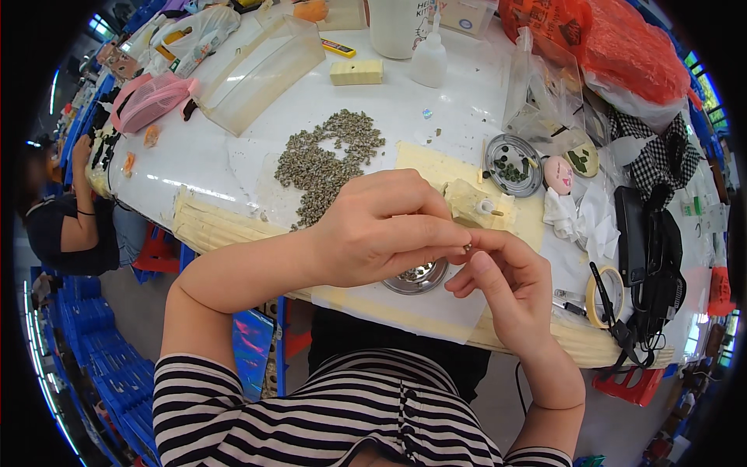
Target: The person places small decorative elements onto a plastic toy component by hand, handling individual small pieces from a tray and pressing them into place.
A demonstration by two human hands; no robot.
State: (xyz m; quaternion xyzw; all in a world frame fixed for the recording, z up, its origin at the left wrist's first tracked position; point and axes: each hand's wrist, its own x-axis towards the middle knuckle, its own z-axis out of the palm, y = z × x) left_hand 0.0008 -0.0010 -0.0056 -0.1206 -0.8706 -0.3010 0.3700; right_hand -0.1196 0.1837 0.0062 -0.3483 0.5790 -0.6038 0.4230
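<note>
My left hand [385, 229] and my right hand [510, 288] meet over the table's near edge, fingertips pinched together. Between them is a tiny brownish metallic piece [468, 247], too small to name more exactly. Beneath the hands, a round metal dish [416, 286] holds several small shiny pieces and is partly hidden. Just beyond the fingertips, a small white nozzle [485, 206] sits on a cream-coloured block [463, 198]. To the left lies a spread heap of small grey-brown metallic pieces [323, 167].
At the right are a round dish of dark green pieces [512, 165], crumpled tissues [572, 214], a tape roll [605, 297] and a black bag [657, 272]. A white squeeze bottle [428, 61], wooden block [356, 73] and clear curved panel [264, 74] stand farther back. Another person [70, 218] sits left.
</note>
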